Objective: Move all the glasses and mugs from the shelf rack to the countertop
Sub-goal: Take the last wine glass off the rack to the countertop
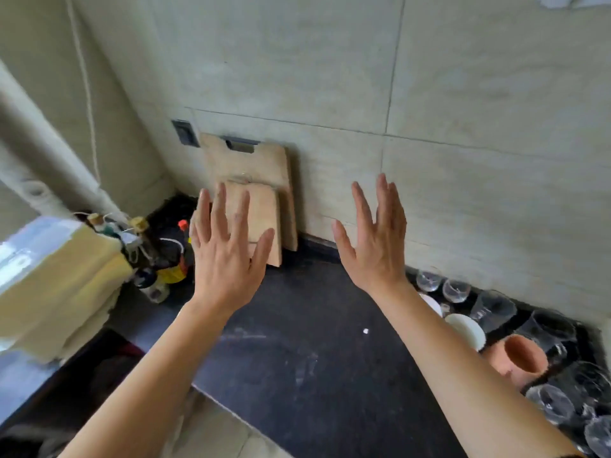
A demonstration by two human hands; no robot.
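Both of my hands are raised over the dark countertop, palms down and fingers spread. My left hand hovers in front of the wooden cutting boards, empty. My right hand is level with it, nearer the wall, also empty. At the right edge of the counter stand several clear glasses, a terracotta mug lying tilted, and a white mug. More glasses crowd the lower right corner. No shelf rack is in view.
Two wooden cutting boards lean against the tiled wall. Several bottles fill the left corner, beside a stack of yellow cloth. A wall socket sits above the boards. The counter's front edge runs diagonally at bottom centre.
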